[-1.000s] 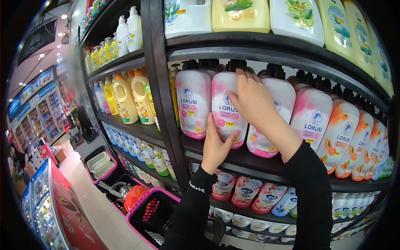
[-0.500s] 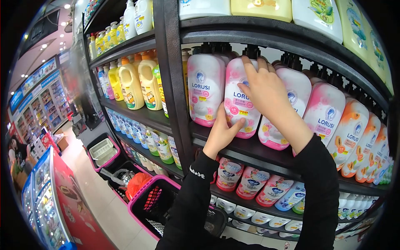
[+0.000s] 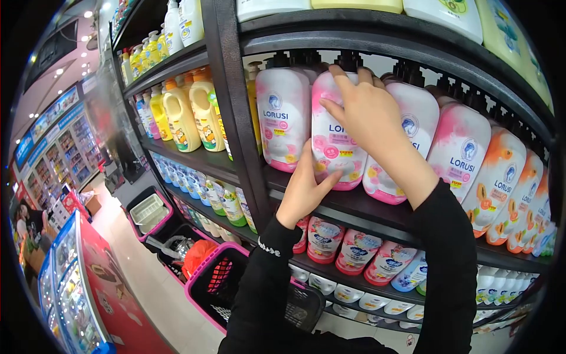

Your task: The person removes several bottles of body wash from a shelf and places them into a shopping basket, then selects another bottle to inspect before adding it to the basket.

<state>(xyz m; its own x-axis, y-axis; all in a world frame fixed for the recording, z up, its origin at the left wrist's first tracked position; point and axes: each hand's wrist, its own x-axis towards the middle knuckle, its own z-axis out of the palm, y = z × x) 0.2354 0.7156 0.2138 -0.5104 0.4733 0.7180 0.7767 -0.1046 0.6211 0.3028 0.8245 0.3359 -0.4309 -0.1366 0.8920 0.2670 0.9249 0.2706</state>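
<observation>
Both hands have hold of one pink-and-white LORUSI pump bottle [image 3: 337,150] just right of the frame's centre: the left hand [image 3: 303,192] is spread in a moderately wide grip at its lower left, thumb across the front, while the right hand [image 3: 370,112] drapes over its upper right with fingers up by the pump head [image 3: 349,61]. That high-and-low hold probably keeps the tall body upright and lets it be guided square to the row. The black shelving rack [image 3: 224,88] has its bottles label-outward, likely so that shoppers can read them; the orange-patterned bottles [image 3: 500,183] at the right of the frame stand apart as a separate variety. A pink-rimmed black basket [image 3: 190,289] sits on the floor at lower centre-left, perhaps parked within easy reach. As for what is lost, the glass display case [image 3: 68,277] at lower left runs into the dark lens border, and a person [image 3: 29,221] at the left edge is too small to make out well. The large jugs along the top are cut off by the frame. The right hand covers part of the brand name, and the left fingertips' contact behind the bottle cannot be seen.
</observation>
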